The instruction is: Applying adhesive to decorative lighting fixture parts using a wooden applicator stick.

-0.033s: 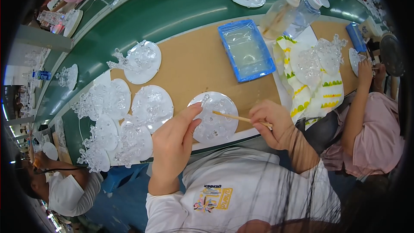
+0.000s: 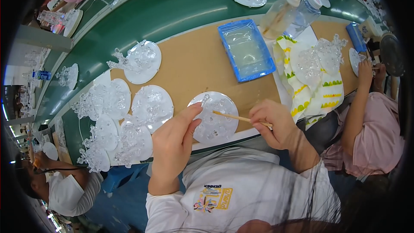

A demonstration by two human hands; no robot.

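Note:
In front of me is a round white disc (image 2: 222, 131) carrying clear plastic pieces. My left hand (image 2: 174, 138) is at its left edge, with curled fingers gripping there; the exact grip is partly hidden. A thin pale wooden stick (image 2: 241, 118) with a darker, brush-like tip is pinched in my right hand (image 2: 274, 123). The stick points left, and its tip is over the clear pieces on the disc. Beyond the disc, to the right, sits a blue-rimmed shallow tray (image 2: 246, 51), apparently holding clear liquid.
Similar discs with clear pieces (image 2: 152, 105) crowd the left side. A patterned cloth (image 2: 302, 97) bearing more clear pieces lies right, with a cloudy bottle (image 2: 280, 15) and a clear bottle (image 2: 304, 15) behind it. Brown board (image 2: 189, 60) covers the green table (image 2: 181, 13). Co-workers sit either side.

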